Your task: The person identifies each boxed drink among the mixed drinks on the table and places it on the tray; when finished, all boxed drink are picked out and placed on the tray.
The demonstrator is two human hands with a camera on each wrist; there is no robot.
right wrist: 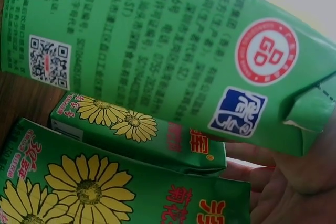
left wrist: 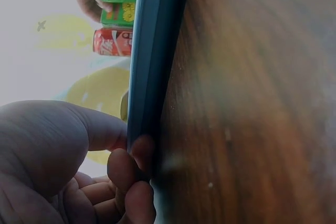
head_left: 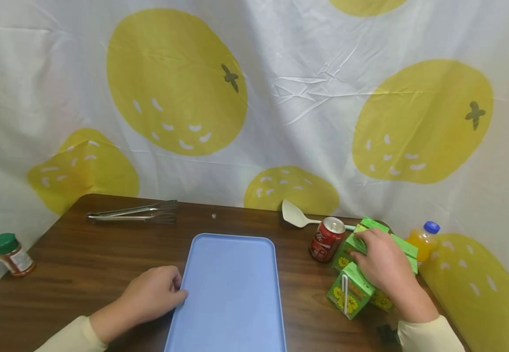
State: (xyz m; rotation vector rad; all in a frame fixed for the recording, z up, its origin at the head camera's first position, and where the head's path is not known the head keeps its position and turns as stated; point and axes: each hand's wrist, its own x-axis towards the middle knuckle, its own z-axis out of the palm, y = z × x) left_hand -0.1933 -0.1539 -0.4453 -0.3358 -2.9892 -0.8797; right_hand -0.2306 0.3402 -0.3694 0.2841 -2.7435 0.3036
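My left hand point(head_left: 153, 293) is at the left rim of a light blue tray point(head_left: 232, 293). In the left wrist view its thumb and fingers pinch the tray's edge point(left wrist: 149, 66). On the right, my right hand point(head_left: 384, 261) reaches over a cluster of green drink cartons with yellow flowers. Fingers and thumb grip one drink carton point(head_left: 344, 256) from above, its top partly covered by the hand. Nearer to me stands another carton point(head_left: 347, 296) with a white straw on its side. The right wrist view has a carton point(right wrist: 157, 40) close to the lens, with others below it.
A red cola can point(head_left: 325, 242) stands left of the cartons, with a pale spatula point(head_left: 296, 215) behind it. An orange drink bottle point(head_left: 422, 242) is at the far right. Metal tongs point(head_left: 127, 215) lie at the back left; a green-capped spice jar point(head_left: 14, 256) stands at the left edge.
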